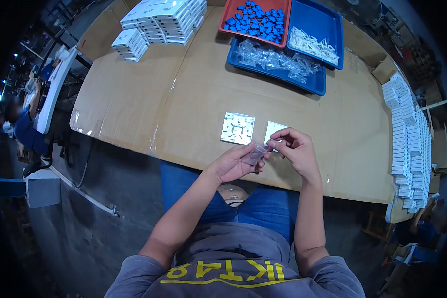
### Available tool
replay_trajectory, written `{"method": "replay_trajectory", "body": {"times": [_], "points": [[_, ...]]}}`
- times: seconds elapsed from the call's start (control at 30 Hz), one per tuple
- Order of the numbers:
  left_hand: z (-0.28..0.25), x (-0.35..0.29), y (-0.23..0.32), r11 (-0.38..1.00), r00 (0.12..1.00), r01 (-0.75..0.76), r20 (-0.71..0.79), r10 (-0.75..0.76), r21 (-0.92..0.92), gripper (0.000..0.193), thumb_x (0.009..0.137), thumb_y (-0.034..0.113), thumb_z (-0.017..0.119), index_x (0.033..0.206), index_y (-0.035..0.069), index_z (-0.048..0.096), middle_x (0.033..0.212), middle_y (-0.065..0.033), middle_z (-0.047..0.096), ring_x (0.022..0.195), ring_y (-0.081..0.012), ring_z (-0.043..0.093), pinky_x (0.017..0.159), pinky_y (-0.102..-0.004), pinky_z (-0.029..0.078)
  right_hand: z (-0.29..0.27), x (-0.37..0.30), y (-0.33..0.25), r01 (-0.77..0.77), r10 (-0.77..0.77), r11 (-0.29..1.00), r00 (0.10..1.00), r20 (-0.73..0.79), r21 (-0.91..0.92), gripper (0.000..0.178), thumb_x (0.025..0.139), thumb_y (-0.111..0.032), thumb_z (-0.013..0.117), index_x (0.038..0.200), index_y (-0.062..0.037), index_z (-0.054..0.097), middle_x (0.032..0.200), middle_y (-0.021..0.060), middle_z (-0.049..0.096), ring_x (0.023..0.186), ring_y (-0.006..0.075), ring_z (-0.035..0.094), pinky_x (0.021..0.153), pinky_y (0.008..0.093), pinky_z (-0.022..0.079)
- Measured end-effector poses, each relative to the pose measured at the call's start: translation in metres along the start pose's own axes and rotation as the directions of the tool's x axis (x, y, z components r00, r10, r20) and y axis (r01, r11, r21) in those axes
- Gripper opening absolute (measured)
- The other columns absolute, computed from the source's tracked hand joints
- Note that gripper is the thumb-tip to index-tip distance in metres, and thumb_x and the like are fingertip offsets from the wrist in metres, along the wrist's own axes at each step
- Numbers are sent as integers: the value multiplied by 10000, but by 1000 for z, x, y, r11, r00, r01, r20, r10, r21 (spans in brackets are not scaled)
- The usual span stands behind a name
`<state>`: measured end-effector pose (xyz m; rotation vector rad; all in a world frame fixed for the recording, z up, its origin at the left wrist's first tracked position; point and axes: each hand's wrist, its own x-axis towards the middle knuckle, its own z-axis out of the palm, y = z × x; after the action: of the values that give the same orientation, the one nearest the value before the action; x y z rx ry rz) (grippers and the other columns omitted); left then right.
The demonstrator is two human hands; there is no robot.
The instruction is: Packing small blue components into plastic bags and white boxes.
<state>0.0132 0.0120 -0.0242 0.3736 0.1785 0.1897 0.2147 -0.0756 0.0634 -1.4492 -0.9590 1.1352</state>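
My left hand [235, 162], palm up near the table's front edge, holds a small clear plastic bag [254, 156] between thumb and fingers. Close by on the right, my right hand [297, 150] is closed in a pinch beside the bag's upper edge. Whatever lies between its fingertips is too small to make out. Just beyond my left hand a white square plate [237, 127] lies flat, its face showing a round opening and dark slots. A second, plainer white square plate [274, 129] is partly covered by my right hand.
At the back, a red tray [222, 26] holds small blue parts, one blue tray [338, 30] white pieces, and another blue tray [313, 89] clear bags. White square units are stacked at back left [159, 22] and along the right edge [407, 144]. Other people sit at both sides.
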Motion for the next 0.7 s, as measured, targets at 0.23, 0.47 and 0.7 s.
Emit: {"method": "replay_trajectory", "body": {"times": [0.23, 0.47, 0.7], "points": [[1, 0, 1, 1000, 1000, 7, -3, -7, 12, 452, 1116, 434, 460, 1299, 51, 614, 1150, -87, 693, 968, -196, 666, 907, -380, 536, 6, 5, -28, 44, -10, 924, 996, 91, -380, 103, 906, -84, 784, 959, -2, 751, 829, 6, 693, 660, 54, 541, 607, 234, 425], [-4, -1, -1, 999, 1000, -17, 24, 16, 42, 432, 1117, 431, 461, 1313, 69, 591, 1128, -88, 683, 969, -189, 671, 898, -368, 534, 10, 11, -30, 195, -63, 891, 948, 312, -410, 153, 960, -133, 732, 1000, 14, 753, 947, 42, 700, 819, 127, 626, 736, 293, 500], [0, -2, 2, 999, 998, -19, 57, 21, -31, 410, 1111, 432, 481, 1294, 84, 599, 1115, -90, 679, 956, -189, 672, 885, -373, 538, 16, 14, -26, 234, -52, 865, 922, 385, -444, 347, 1079, -265, 582, 1086, 39, 749, 1236, 137, 683, 1036, 241, 652, 902, 355, 532]]}}
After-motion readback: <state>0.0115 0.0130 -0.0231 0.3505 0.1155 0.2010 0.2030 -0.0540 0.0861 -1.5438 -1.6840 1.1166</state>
